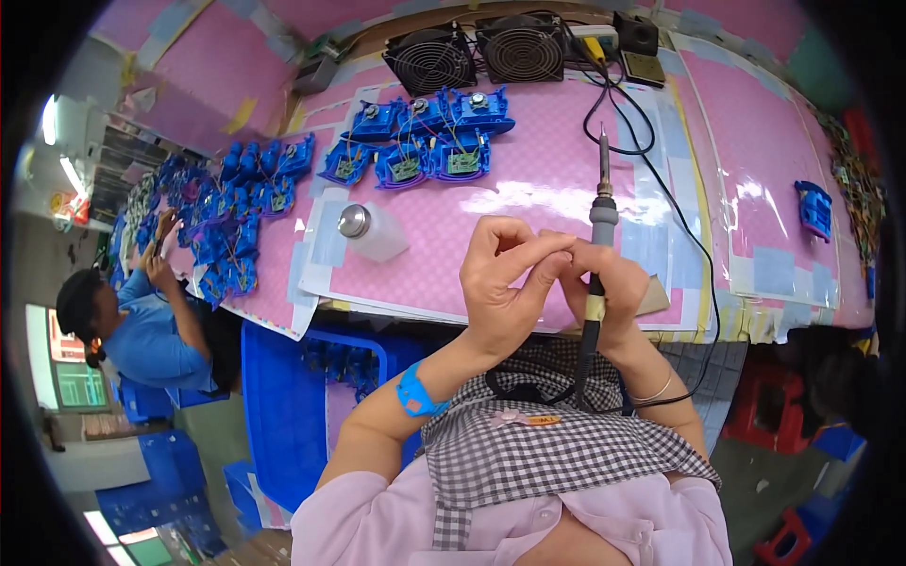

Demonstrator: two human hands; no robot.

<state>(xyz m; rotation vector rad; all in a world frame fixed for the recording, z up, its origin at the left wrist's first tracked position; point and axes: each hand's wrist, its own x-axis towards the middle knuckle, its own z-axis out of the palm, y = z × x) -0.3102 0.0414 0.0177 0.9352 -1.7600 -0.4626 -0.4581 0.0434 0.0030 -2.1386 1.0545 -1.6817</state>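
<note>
My right hand (615, 283) is closed around the handle of a soldering iron (604, 209), whose bare metal tip points away from me. Its black cable loops over the bench and back past my right wrist. Against it, my left hand (500, 288) is closed in a pinch, thumb and forefinger meeting the right fingertips. Whatever lies between the fingertips is too small to make out. Beyond my hands, to the left, sit several blue plastic housings (464, 111) with green circuit boards (462, 162) and wires. A translucent bottle (380, 236) with a metal cap stands left of my left hand.
Two black fans (522, 49) stand at the bench's back edge, beside a soldering iron stand (642, 66). More blue housings (226, 247) crowd the left side, where another person (156, 330) works. One blue part (813, 211) lies far right. A blue bin (269, 415) is below the bench.
</note>
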